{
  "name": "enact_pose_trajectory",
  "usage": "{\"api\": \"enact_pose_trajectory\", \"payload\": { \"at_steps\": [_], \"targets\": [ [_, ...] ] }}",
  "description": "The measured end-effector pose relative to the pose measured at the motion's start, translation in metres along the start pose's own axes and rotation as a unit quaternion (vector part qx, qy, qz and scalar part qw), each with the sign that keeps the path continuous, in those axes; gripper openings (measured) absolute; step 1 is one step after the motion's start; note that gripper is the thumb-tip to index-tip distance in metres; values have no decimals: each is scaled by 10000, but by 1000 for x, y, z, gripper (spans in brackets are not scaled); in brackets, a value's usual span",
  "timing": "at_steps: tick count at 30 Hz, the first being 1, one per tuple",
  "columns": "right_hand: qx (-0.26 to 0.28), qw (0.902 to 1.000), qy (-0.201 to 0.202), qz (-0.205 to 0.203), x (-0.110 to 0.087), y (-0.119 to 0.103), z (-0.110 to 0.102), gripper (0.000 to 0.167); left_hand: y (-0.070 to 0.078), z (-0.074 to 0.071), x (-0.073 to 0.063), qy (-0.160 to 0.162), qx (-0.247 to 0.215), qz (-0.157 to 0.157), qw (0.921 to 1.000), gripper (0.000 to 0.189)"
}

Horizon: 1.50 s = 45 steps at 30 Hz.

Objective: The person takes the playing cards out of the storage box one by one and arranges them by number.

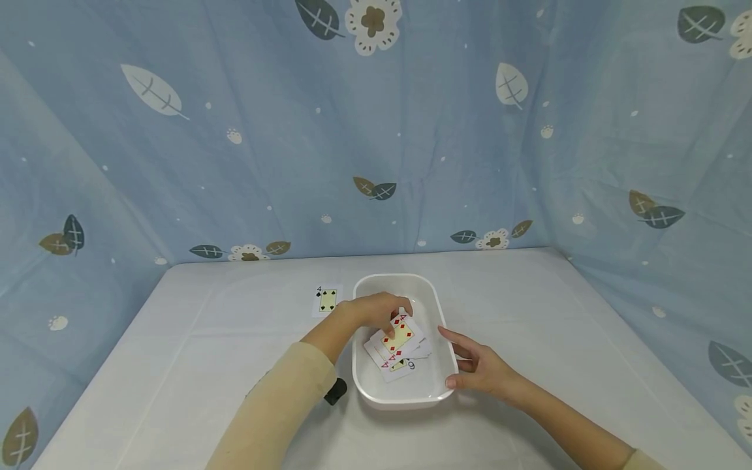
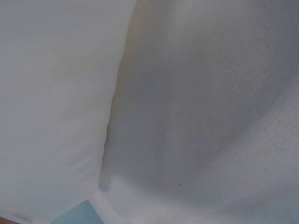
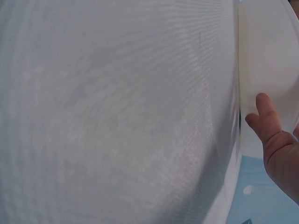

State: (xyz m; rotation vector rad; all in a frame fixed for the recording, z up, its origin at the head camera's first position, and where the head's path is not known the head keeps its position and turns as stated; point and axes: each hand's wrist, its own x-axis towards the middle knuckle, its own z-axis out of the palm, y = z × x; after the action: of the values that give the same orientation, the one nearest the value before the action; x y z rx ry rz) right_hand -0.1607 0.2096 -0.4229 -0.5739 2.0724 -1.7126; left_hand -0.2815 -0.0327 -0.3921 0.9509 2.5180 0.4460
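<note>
Your left grip (image 1: 378,310) pinches the red diamond card (image 1: 404,334) inside the white tub, thumb across its face, finger curled near its upper corner; the fingertips beneath are hidden. That card lies over others, among them a black-suited card (image 1: 399,374), so lifting could bring up two together or slide the heap if the pinch takes in more than the top layer. Your right grip (image 1: 477,365) is spread along the white tub (image 1: 405,401), thumb and fingers touching its right side and rim rather than wrapping it; a hard push there could skid the tub over the cloth-covered surface (image 1: 176,378). Beyond your left wrist, toward the surface's far edge, the four of spades (image 1: 327,301) lies flat; your forearm could drag it. Beside the tub, on the side of the surface's left edge, your sleeve (image 1: 276,405) partly covers a black object (image 1: 335,391), which a careless sweep might knock.
</note>
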Motion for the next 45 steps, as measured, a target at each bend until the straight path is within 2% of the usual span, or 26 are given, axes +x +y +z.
{"api": "enact_pose_trajectory", "payload": {
  "at_steps": [8, 13, 19, 29, 35, 40, 45],
  "targets": [
    [-20, 10000, 33, 9, -2, 1, 1, 87, -2, -2, -2, 273, 185, -99, 9994, 54],
    [-71, 9999, 65, 41, -3, 1, 1, 87, -4, -4, -8, 308, -399, -66, 9987, 54],
    [-156, 9999, 62, 6, -2, 0, 0, 87, -8, -6, -11, 431, -1185, 53, 9920, 52],
    [-245, 9996, 157, 49, -2, 1, -3, 88, -8, -8, -16, 864, -1514, 540, 9832, 50],
    [-186, 9998, 116, 19, -2, 2, -2, 87, -9, -18, -27, 1146, -1829, 702, 9739, 49],
    [-142, 9999, 95, -24, -2, 1, -2, 87, -15, -30, -39, 1396, -2010, 725, 9669, 49],
    [-90, 9999, 88, 4, -2, 0, -1, 88, -26, -41, -53, 1595, -1962, 622, 9655, 51]
  ]
}}
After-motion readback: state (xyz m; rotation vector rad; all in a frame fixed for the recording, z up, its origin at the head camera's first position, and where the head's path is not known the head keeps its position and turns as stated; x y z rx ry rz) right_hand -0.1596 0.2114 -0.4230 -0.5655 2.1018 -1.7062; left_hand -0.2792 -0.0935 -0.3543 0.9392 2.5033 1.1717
